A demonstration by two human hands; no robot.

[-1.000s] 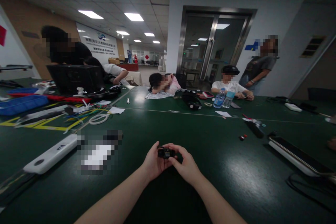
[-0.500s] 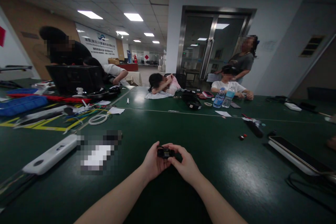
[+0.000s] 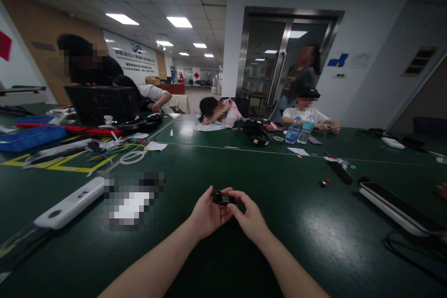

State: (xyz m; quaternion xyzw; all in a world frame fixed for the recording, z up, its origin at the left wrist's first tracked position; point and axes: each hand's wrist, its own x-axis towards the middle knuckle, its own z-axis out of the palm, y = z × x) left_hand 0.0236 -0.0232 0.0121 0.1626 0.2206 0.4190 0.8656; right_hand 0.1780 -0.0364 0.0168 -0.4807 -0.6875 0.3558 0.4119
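Observation:
A small black object is held between my two hands above the dark green table; its exact kind I cannot make out. My left hand cups it from the left and below, fingers curled under it. From the right, my right hand pinches its end, thumb in front and fingers behind. Parts of the object are covered by the fingers.
On the left lie a white power strip, a blurred-out item, a coiled white cable and a blue tray. To the right is a phone-like slab on a white box. Water bottles stand farther back, where several people sit.
The black object has turned a little in my fingers, and my right thumb now covers more of its right end. A standing person at the back has moved left, in front of the door.

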